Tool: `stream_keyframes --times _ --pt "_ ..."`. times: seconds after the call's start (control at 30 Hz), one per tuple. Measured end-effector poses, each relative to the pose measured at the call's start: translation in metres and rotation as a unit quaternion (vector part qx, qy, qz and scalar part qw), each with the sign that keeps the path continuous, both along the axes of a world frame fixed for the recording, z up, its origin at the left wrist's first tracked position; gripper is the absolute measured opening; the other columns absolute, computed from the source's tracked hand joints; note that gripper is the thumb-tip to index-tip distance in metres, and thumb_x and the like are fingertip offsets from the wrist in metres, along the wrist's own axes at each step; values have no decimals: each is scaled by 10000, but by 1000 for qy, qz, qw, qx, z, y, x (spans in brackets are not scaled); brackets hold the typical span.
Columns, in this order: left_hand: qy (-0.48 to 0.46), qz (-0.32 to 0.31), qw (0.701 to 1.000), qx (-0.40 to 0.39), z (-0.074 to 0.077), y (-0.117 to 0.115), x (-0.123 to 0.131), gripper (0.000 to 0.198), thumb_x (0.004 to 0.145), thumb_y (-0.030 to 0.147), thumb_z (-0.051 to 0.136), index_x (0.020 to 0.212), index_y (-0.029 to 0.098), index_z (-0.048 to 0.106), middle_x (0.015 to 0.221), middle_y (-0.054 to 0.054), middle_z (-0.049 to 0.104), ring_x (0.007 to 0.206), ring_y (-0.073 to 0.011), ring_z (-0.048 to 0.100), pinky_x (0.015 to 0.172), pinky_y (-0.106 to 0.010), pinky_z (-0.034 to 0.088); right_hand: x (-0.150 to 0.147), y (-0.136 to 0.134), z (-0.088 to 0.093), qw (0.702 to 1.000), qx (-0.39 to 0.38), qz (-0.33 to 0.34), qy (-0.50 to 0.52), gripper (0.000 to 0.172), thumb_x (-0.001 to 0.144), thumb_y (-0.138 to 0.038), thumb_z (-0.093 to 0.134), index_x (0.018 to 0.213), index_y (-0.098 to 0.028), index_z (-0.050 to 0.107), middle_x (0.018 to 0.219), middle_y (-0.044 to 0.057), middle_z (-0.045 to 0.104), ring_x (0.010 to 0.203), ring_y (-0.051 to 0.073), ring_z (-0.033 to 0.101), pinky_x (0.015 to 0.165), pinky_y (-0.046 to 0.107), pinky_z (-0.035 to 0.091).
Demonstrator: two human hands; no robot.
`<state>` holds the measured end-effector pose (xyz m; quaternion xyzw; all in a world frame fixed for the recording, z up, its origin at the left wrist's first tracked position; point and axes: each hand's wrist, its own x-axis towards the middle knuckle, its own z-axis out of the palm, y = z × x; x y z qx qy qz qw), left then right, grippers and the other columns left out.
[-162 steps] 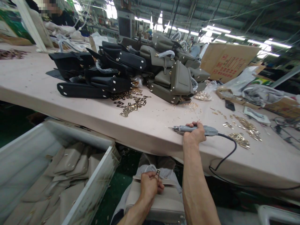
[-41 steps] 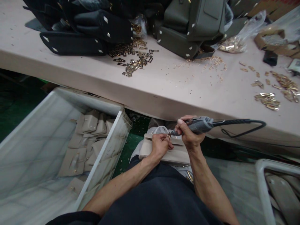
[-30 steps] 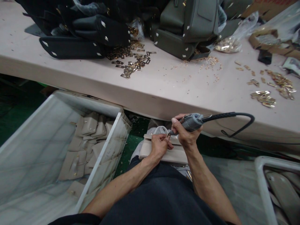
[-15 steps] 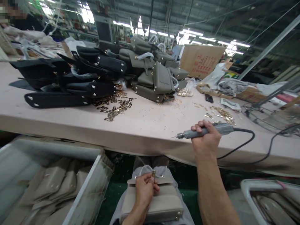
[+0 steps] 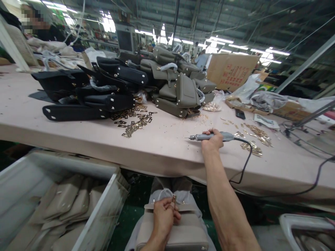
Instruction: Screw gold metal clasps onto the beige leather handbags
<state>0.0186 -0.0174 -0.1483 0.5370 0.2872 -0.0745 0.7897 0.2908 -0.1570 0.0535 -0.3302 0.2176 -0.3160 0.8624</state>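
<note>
My right hand (image 5: 213, 139) is wrapped round a grey electric screwdriver (image 5: 201, 137) just over the table, its thin bit pointing left and its black cord trailing right. On my lap lies a beige handbag (image 5: 185, 232). My left hand (image 5: 165, 214) rests at the bag's top edge, fingers pinched on a small gold metal plate (image 5: 173, 198). Gold metal fittings (image 5: 252, 148) lie in a loose pile to the right of the screwdriver. Farther left, rectangular gold fittings (image 5: 136, 126) are spread in front of the black handbags (image 5: 75, 112).
Olive-grey handbags (image 5: 187, 90) are heaped at the table's back beside a cardboard box (image 5: 232, 71). A white bin (image 5: 98, 212) of beige bag pieces stands at lower left, and another bin (image 5: 285, 223) at lower right. A phone (image 5: 239, 114) lies on the table's right side.
My right hand has carried the screwdriver left and farther over the table, uncovering the gold fittings behind it. My left hand keeps its pinch at the bag. The view has shifted slightly.
</note>
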Motion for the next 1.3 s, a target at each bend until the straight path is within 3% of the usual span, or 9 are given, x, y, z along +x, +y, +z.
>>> stream_keyframes --times 0.13,0.37,0.7,1.3 --pt "1 3 1000 -3 0 3 2 343 696 461 763 756 128 703 610 -84 691 363 -149 571 343 -224 412 14 4 -15 1000 -24 3 9 355 794 -218 717 765 -234 364 635 -85 479 439 78 451 400 227 507" --pt "9 -5 1000 -25 15 10 6 345 689 448 810 765 128 706 606 -62 682 393 -154 595 362 -229 442 19 -3 -29 999 -22 -23 7 267 784 -155 676 784 -218 416 688 -63 533 487 77 498 450 214 535" --pt "21 11 1000 -11 -3 5 7 311 726 427 774 765 127 697 576 -56 666 353 -148 564 325 -220 404 20 7 -25 999 -20 -42 6 220 749 -83 620 764 -205 437 672 -55 537 485 77 494 419 192 504" --pt "20 8 1000 -7 -4 3 6 347 672 456 761 764 129 689 579 -68 674 343 -148 562 323 -214 395 13 6 -22 1000 4 -21 -6 186 789 -66 603 780 -197 471 685 -50 545 495 75 499 430 180 512"
